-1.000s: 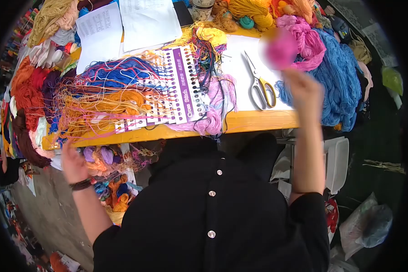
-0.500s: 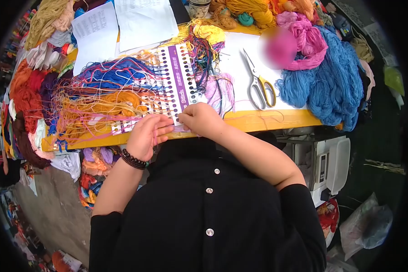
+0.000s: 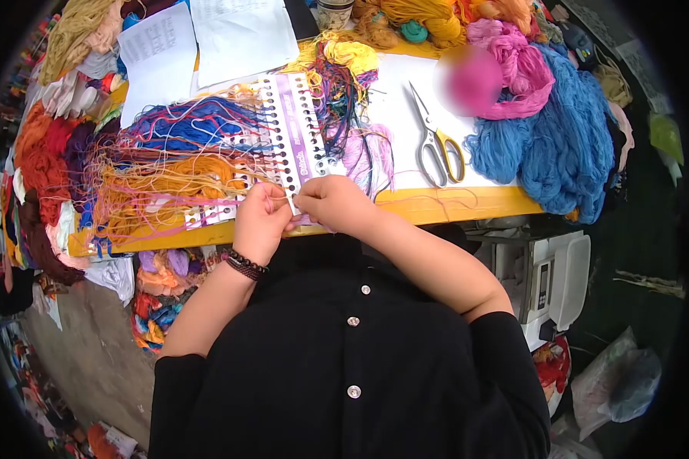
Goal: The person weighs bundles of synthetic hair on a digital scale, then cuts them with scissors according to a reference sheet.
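A white thread card (image 3: 292,130) with a purple printed stripe and rows of punched holes lies on the table, and many thread strands are looped through its holes. My right hand (image 3: 334,202) pinches the card's near end. Close beside it, my left hand (image 3: 265,220) is closed at the card's lower left corner, its thumb and fingers together; whatever they pinch is too small to make out. Orange threads (image 3: 199,176) and blue threads (image 3: 199,122) fan out to the left of the card. A bead bracelet (image 3: 246,264) circles my left wrist.
Scissors (image 3: 439,145) with yellow-and-black handles lie on white paper (image 3: 394,84) to the right. Blue yarn (image 3: 566,145) and pink yarn (image 3: 524,69) are heaped beyond them. Printed sheets (image 3: 245,34) lie at the back. A scale (image 3: 540,283) stands below the table's right side.
My left hand has moved up and right to the card's corner, and its loosely spread fingers have closed. The card has tilted slightly, and its purple stripe looks paler. My right hand keeps its pinch.
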### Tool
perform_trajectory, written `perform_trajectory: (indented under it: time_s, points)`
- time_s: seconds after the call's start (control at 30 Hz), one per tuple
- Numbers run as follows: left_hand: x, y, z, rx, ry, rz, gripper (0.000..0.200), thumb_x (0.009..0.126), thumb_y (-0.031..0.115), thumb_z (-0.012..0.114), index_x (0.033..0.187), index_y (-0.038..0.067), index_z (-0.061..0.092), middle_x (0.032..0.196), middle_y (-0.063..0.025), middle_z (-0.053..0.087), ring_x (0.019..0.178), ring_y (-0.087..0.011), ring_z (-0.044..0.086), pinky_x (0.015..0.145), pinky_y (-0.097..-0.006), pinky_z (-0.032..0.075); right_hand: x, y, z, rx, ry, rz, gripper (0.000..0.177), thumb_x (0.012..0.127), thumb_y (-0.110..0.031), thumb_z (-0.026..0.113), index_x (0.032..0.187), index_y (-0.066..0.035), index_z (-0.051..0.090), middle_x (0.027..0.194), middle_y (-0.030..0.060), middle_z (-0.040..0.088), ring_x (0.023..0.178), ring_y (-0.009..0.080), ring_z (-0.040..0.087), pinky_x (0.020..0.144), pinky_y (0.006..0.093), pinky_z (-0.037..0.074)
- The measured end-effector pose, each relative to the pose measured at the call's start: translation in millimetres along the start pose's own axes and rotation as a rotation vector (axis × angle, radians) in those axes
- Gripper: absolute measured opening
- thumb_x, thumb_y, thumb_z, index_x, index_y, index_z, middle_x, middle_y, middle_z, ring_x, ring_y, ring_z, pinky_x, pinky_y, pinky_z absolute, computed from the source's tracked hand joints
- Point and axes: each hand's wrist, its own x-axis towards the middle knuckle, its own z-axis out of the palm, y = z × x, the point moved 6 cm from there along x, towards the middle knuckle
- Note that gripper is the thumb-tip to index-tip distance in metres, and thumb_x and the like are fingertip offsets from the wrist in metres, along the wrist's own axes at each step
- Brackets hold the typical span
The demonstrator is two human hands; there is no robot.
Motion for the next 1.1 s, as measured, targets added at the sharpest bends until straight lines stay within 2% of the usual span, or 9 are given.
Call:
perform_trajectory:
  time_s: [0.17,0.27,0.37,0.47,0.6,0.7,0.9,1.0,1.1]
  points:
    - [-10,25,-13,0.248,0.049,0.168,0.019,0.083,-0.003,0.059,0.098,0.003,0.047,0.078,-0.0034,0.061,0.066,-0.0059,0.057,0.056,-0.0195,0.044,-2,8,2,0.146,-0.012,0.047,0.019,0.086,-0.021,0.059,0.088,-0.002,0.059,0.069,0.0074,0.063,0.056,0.0131,0.057,0.052,0.0275,0.044]
    - [-18,35,-6,-0.340,-0.001,-0.081,0.019,0.087,0.004,0.060,0.103,0.006,0.050,0.091,-0.0061,0.065,0.079,-0.0085,0.061,0.060,-0.0178,0.045,-3,12,5,0.287,-0.031,0.053,0.017,0.088,-0.018,0.056,0.097,-0.003,0.054,0.069,0.0045,0.061,0.048,0.0096,0.050,0.044,0.0240,0.039]
    - [-7,29,4,-0.468,-0.051,-0.114,0.019,0.088,0.005,0.060,0.104,0.006,0.050,0.095,-0.0074,0.065,0.079,-0.0099,0.062,0.060,-0.0176,0.046,2,18,7,0.473,-0.028,0.106,0.015,0.087,-0.013,0.056,0.099,-0.004,0.053,0.070,0.0043,0.060,0.050,0.0087,0.050,0.045,0.0223,0.037]
    - [-2,24,10,0.036,-0.088,-0.030,0.034,0.087,0.000,0.055,0.120,0.000,0.046,0.099,-0.0095,0.065,0.076,-0.0089,0.061,0.058,-0.0175,0.046,2,29,3,0.860,-0.038,0.264,0.013,0.084,-0.008,0.057,0.097,-0.006,0.053,0.070,0.0039,0.059,0.054,0.0076,0.049,0.045,0.0203,0.035]
    - [-5,26,-3,0.372,-0.020,0.219,0.031,0.089,0.002,0.052,0.119,0.000,0.051,0.081,0.0007,0.059,0.076,-0.0062,0.057,0.063,-0.0185,0.046,0,26,7,0.668,-0.092,0.254,0.015,0.085,-0.011,0.056,0.099,-0.007,0.051,0.074,0.0038,0.059,0.056,0.0073,0.047,0.046,0.0200,0.033]
    - [-17,42,-37,-0.283,0.069,-0.008,0.027,0.089,0.007,0.051,0.115,0.003,0.056,0.082,0.0009,0.055,0.080,-0.0089,0.057,0.067,-0.0225,0.048,2,24,15,0.542,-0.098,0.205,0.019,0.085,-0.010,0.057,0.102,-0.005,0.048,0.080,0.0046,0.059,0.065,0.0088,0.051,0.052,0.0209,0.038]
    - [-74,98,-200,-0.529,0.014,0.447,0.039,0.092,0.008,0.052,0.128,-0.003,0.045,0.108,-0.0110,0.059,0.103,-0.0168,0.055,0.093,-0.0274,0.043,10,34,17,0.375,-0.051,0.140,0.024,0.079,-0.011,0.060,0.100,-0.002,0.052,0.086,0.0086,0.065,0.076,0.0157,0.060,0.065,0.0297,0.047]
    - [-130,125,-267,-0.397,0.634,0.590,0.042,0.096,0.013,0.046,0.134,-0.002,0.039,0.138,-0.0164,0.042,0.132,-0.0226,0.035,0.111,-0.0330,0.027,16,44,22,0.290,0.000,0.086,0.029,0.078,-0.015,0.063,0.102,-0.002,0.054,0.085,0.0107,0.065,0.078,0.0197,0.062,0.068,0.0329,0.048]
    - [-156,110,-294,-0.610,0.747,0.488,0.043,0.099,0.016,0.038,0.137,-0.004,0.034,0.147,-0.0158,0.029,0.137,-0.0252,0.025,0.116,-0.0356,0.018,-3,18,13,0.001,0.092,-0.041,0.029,0.078,-0.023,0.064,0.101,-0.006,0.056,0.086,0.0150,0.064,0.081,0.0258,0.062,0.072,0.0349,0.048]
